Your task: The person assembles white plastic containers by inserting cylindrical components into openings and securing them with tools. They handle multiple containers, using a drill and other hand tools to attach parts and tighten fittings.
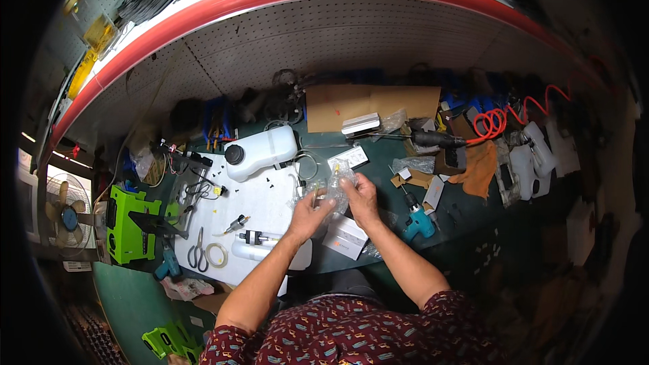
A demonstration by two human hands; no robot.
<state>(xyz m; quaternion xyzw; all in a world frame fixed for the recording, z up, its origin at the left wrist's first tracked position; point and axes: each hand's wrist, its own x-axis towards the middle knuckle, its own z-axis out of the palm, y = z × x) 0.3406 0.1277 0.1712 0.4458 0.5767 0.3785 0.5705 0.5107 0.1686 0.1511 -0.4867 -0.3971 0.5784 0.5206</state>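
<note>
Crinkled clear plastic wrap (335,192) is between my two hands, above the middle of the workbench. My left hand (310,217) has its fingers closed on the wrap's left side. On its right side, my right hand (363,201) pinches the same wrap. A small yellow bit shows through the plastic; what else is inside cannot be made out. Just under my hands lies a white box (346,237), and another small white box (348,157) sits beyond them. A white plastic tank (270,151) with a black cap lies to the left, on a white sheet (260,196).
Scissors (198,253), a coil of clear tubing (216,255) and a black-banded cylindrical part (251,237) lie left. A teal power drill (419,224), an orange cloth (477,169) and a red coiled air hose (490,124) are right. Flat cardboard (372,105) stands behind.
</note>
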